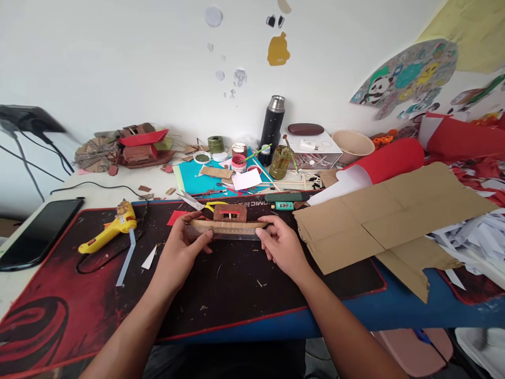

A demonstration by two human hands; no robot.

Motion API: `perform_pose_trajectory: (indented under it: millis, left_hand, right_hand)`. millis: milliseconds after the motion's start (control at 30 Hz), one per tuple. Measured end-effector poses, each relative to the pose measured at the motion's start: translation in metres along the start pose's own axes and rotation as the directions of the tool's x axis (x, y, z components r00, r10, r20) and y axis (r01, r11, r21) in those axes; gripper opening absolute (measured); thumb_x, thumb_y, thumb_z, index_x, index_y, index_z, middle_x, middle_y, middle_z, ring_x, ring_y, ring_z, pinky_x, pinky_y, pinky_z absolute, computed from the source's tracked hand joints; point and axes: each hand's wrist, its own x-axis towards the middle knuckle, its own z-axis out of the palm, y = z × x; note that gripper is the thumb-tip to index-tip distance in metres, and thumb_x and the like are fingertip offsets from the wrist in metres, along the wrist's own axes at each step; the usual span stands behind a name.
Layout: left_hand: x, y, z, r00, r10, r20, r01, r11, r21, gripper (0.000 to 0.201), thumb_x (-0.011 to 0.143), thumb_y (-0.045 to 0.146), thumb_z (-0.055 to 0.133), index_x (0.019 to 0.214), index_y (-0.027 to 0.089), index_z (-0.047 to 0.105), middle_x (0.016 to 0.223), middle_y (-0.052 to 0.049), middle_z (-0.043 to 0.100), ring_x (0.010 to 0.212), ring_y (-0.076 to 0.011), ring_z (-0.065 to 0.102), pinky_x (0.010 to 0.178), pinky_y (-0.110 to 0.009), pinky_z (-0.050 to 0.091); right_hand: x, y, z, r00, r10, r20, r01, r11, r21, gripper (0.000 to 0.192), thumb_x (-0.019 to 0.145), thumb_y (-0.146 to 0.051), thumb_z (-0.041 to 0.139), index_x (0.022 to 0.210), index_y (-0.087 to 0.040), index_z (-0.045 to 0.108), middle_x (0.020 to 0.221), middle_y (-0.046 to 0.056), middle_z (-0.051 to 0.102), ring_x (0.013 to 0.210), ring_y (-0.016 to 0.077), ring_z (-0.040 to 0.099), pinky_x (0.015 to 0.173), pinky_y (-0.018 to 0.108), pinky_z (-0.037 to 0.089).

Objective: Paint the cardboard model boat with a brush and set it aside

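Observation:
A small cardboard model boat [229,219] with a brown cabin sits on the black and red desk mat [236,284]. A clear ruler [232,232] lies along its near side. My left hand [185,245] pinches the boat's left end and the ruler. My right hand [280,242] holds the right end of the ruler and boat. Both hands are closed on them with fingers curled.
A yellow glue gun [110,229] lies on the mat at left, a black phone [39,231] beyond it. Scissors [191,200], a black flask [272,126], jars and scraps crowd the back. A large cardboard sheet [386,221] covers the right side.

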Motion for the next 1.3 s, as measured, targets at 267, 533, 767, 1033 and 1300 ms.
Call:
perform_pose_trajectory:
  millis: [267, 533, 767, 1033, 1300]
  left_hand:
    - [-0.006, 0.005, 0.011, 0.995, -0.101, -0.016, 0.094, 0.961, -0.259, 0.091, 0.062, 0.037, 0.106, 0.142, 0.026, 0.062, 0.103, -0.002, 0.079, 0.08, -0.0229, 0.082, 0.057, -0.027, 0.068]
    - [-0.004, 0.008, 0.014, 0.977, -0.206, -0.058, 0.151, 0.855, -0.497, 0.107, 0.054, 0.015, 0.108, 0.148, 0.032, 0.061, 0.101, 0.001, 0.083, 0.073, -0.0184, 0.083, 0.063, -0.025, 0.07]
    - [-0.007, 0.007, 0.022, 0.982, -0.19, -0.015, 0.158, 0.855, -0.495, 0.075, 0.055, 0.024, 0.111, 0.119, 0.021, 0.072, 0.092, 0.0, 0.082, 0.072, -0.0155, 0.078, 0.06, -0.02, 0.063]
    - [-0.007, 0.008, 0.025, 0.984, -0.158, -0.079, 0.107, 0.89, -0.444, 0.063, 0.055, 0.028, 0.11, 0.105, 0.017, 0.073, 0.081, 0.001, 0.077, 0.068, -0.0141, 0.071, 0.055, -0.02, 0.058]
    - [-0.004, 0.01, 0.024, 0.979, -0.177, -0.104, 0.11, 0.88, -0.462, 0.067, 0.053, 0.022, 0.108, 0.111, 0.019, 0.073, 0.081, 0.002, 0.077, 0.064, -0.0131, 0.07, 0.053, -0.019, 0.058]
  right_hand:
    - [0.001, 0.0, 0.0, 1.0, -0.004, 0.014, 0.004, 1.0, -0.005, 0.039, 0.098, -0.051, 0.069, 0.125, -0.023, 0.069, 0.068, -0.009, 0.062, 0.042, 0.0125, 0.052, 0.044, 0.026, 0.041]
    - [-0.001, -0.002, 0.0, 1.0, -0.014, 0.01, 0.014, 0.999, -0.035, 0.038, 0.099, -0.051, 0.068, 0.124, -0.022, 0.07, 0.067, -0.008, 0.063, 0.042, 0.0127, 0.054, 0.047, 0.027, 0.042]
    - [0.0, 0.0, 0.0, 1.0, -0.014, 0.012, 0.014, 1.0, -0.017, 0.036, 0.1, -0.05, 0.069, 0.123, -0.023, 0.07, 0.067, -0.008, 0.062, 0.042, 0.0127, 0.054, 0.046, 0.026, 0.041]
    - [-0.002, 0.001, 0.001, 0.999, -0.039, 0.018, 0.04, 0.999, -0.03, 0.039, 0.103, -0.045, 0.067, 0.135, -0.023, 0.071, 0.068, -0.008, 0.064, 0.044, 0.0126, 0.056, 0.048, 0.026, 0.045]
    - [-0.006, 0.003, 0.0, 1.0, -0.021, -0.002, 0.021, 0.998, 0.056, 0.045, 0.104, -0.045, 0.067, 0.144, -0.024, 0.068, 0.074, -0.007, 0.066, 0.046, 0.0127, 0.059, 0.043, 0.024, 0.042]
